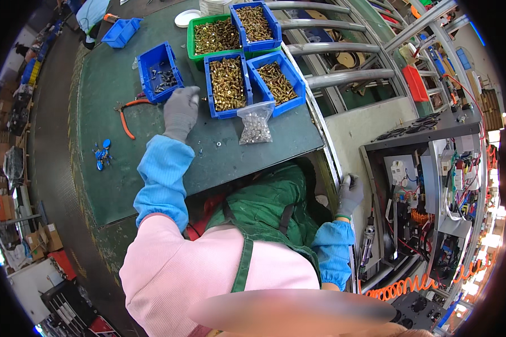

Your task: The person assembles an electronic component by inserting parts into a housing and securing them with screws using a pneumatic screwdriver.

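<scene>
My left hand (181, 110), in a grey glove, hovers over the green table top just below a blue bin (147, 74) of dark screws. Its fingers are bent together; anything between them is too small to make out. Right of it stand a blue bin (212, 104) of brass-coloured screws and a clear bag (256, 124) of small silvery parts. Orange-handled pliers (123, 119) lie to its left. Far to the right, my gloved right hand (351, 195) is beside the metal rail at the conveyor edge, fingers curled in, their contents hidden.
A green bin (192, 40) and more blue bins stand at the back. Blue clips (102, 154) lie at the table's left. On the right, an open metal cabinet (421, 132) with wiring stands by the roller conveyor (343, 49); an orange coiled hose (402, 287) hangs near it.
</scene>
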A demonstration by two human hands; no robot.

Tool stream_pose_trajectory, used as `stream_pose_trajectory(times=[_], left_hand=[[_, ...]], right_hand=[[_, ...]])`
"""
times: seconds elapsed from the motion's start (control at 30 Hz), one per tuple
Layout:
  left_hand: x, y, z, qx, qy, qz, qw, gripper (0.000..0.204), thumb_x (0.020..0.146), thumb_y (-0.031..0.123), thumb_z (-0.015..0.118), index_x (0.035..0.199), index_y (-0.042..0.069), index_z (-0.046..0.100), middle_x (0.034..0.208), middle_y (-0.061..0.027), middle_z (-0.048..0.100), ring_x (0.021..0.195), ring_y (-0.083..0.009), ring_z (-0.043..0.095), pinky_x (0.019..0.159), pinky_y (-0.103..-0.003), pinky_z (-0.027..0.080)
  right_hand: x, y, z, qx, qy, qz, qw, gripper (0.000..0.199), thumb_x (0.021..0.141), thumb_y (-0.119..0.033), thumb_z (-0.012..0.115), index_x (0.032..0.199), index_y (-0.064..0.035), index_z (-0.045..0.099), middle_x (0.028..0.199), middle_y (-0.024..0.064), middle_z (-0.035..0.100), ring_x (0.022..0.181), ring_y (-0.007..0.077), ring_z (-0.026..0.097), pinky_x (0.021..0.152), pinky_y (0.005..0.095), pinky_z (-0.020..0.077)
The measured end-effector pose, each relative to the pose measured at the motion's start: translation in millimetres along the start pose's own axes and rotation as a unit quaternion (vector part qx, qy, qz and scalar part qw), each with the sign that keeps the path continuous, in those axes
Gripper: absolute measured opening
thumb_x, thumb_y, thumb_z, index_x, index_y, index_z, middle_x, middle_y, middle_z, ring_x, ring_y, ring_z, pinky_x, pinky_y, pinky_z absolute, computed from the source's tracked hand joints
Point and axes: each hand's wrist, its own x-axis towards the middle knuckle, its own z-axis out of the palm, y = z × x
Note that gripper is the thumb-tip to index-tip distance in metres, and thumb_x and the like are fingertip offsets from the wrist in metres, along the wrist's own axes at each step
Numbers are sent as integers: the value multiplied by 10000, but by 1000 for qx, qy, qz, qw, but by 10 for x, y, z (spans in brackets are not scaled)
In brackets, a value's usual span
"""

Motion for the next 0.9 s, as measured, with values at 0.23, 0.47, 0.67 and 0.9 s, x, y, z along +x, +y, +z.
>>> stream_pose_trajectory(times=[0.23,0.47,0.67,0.9], left_hand=[[-58,-85,273,176,-131,-2,976,199,799,103,546,976,121,634,1045,-136,584,952,-331,602,789,-433,504],[-186,-34,109,142,-141,-55,978,231,805,120,546,1026,108,611,1060,-167,582,958,-351,594,812,-431,497],[49,-483,-409,-409,126,-214,878,182,841,90,539,979,43,648,803,-100,640,749,-205,627,731,-330,525],[614,-1457,-738,5,-15,-233,972,262,861,175,588,1106,121,664,982,-126,676,851,-224,664,810,-336,522]], right_hand=[[-39,29,-41,-48,1,-28,998,166,864,-202,591,915,-52,639,828,131,641,760,262,632,703,344,494],[-2,-47,-43,-3,-18,-19,1000,184,896,-201,561,905,-29,625,805,95,627,718,193,587,695,322,484],[-42,23,-58,-35,-9,-15,999,182,887,-203,586,915,-29,630,831,105,640,750,208,603,725,318,488],[-17,123,-17,-72,8,-36,997,190,879,-204,592,944,-32,639,863,119,649,787,229,615,742,335,485]])
